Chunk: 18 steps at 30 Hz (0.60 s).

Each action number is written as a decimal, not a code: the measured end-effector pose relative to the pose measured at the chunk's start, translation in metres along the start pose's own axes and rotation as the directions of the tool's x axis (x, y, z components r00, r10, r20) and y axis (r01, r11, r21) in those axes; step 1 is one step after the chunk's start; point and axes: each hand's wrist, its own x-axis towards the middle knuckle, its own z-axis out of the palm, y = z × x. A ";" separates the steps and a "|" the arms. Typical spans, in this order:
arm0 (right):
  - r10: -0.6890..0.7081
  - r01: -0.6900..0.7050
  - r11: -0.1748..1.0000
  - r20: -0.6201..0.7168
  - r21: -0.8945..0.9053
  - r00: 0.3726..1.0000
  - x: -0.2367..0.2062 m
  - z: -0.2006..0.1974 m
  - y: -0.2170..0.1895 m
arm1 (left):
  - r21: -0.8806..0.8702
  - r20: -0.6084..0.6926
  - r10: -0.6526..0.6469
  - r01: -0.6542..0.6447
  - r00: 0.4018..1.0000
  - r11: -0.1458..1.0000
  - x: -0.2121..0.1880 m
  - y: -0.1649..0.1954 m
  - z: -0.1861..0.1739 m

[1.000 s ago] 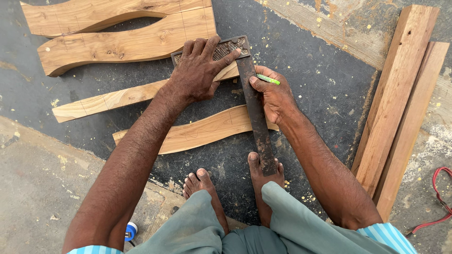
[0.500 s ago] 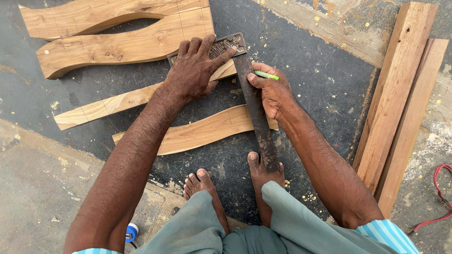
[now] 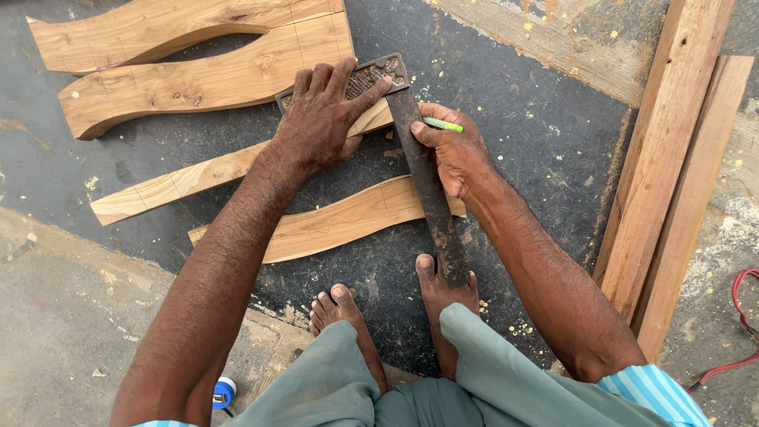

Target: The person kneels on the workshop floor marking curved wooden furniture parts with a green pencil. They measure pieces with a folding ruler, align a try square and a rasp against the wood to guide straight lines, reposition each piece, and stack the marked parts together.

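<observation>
Our left hand (image 3: 324,119) lies flat, fingers spread and released, pressing the stock of a rusty metal try square (image 3: 423,170) onto a long curved pale wooden strip (image 3: 198,178) on the dark floor (image 3: 545,150). Our right hand (image 3: 455,150) pinches a small green pencil (image 3: 441,124) against the square's blade, which crosses a second curved wooden piece (image 3: 340,221) toward our right foot (image 3: 443,296).
</observation>
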 end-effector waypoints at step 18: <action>-0.797 0.647 0.040 0.366 -0.761 0.480 -0.027 0.023 0.002 | -0.030 -0.014 -0.026 0.026 1.000 0.999 0.004 0.002 -0.004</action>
